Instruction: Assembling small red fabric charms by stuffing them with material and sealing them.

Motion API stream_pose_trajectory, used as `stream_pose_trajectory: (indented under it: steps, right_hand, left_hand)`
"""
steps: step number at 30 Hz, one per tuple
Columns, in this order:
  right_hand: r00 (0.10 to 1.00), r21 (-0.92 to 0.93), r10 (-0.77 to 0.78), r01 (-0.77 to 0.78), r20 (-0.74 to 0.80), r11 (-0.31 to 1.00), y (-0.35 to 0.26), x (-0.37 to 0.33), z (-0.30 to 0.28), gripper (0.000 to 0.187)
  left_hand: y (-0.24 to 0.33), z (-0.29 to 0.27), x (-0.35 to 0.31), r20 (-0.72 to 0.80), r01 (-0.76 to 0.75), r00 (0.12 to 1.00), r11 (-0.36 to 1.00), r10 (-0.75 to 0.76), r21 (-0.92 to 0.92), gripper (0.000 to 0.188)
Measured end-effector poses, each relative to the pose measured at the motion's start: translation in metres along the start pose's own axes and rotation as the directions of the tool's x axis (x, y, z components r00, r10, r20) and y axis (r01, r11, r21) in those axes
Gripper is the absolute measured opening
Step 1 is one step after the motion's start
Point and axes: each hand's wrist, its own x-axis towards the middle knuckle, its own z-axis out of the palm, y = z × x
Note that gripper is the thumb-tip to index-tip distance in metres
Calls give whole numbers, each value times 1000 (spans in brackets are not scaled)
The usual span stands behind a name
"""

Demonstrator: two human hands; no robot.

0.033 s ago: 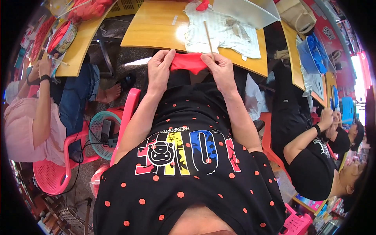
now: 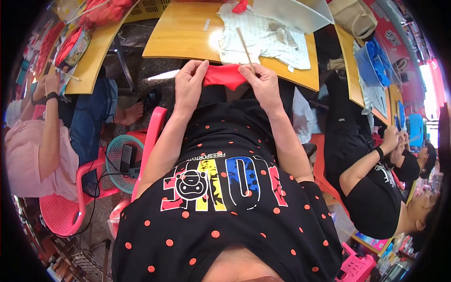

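A person's left hand [image 2: 191, 80] and right hand [image 2: 260, 83] each pinch one end of a red cloth [image 2: 222, 77], spread between them just off the worktop's [image 2: 181, 43] near edge. A thin stick [image 2: 244, 42] juts up from the right hand. The work looks partway: the cloth is drawn out but not set down. Beyond the right hand, a small red piece [image 2: 240, 6] lies by a white striped cloth [image 2: 230, 43]; whether that piece is finished cannot be told.

Large coloured letters [image 2: 242, 181], small white line of text [image 2: 210, 155] on dotted shirt [image 2: 244, 228]; tiny pale letters [image 2: 341, 120] on black trousers [image 2: 345, 143], right.
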Motion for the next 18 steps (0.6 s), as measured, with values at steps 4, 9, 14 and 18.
stream_pose_trajectory:
  steps: [4, 9, 14, 18]
  right_hand:
    - [981, -403, -117, 170, 155, 899, -36, -5, -10, 19]
    - [966, -414, -51, 156, 253, 897, -46, -2, -13, 21]
    - [995, -480, -104, 93, 3, 872, -26, 20, -35, 27]
    - [983, -632, -182, 161, 32, 758, -13, 57, -39, 29]
  left_hand:
    - [40, 7, 0, 274, -306, 938, 877, 211, 370, 29]
    - [32, 8, 3, 601, 228, 705, 923, -377, 311, 25]
    - [16, -2, 17, 404, 247, 856, 942, -322, 226, 17]
    - [0, -9, 23, 277, 407, 885, 910, -373, -74, 20]
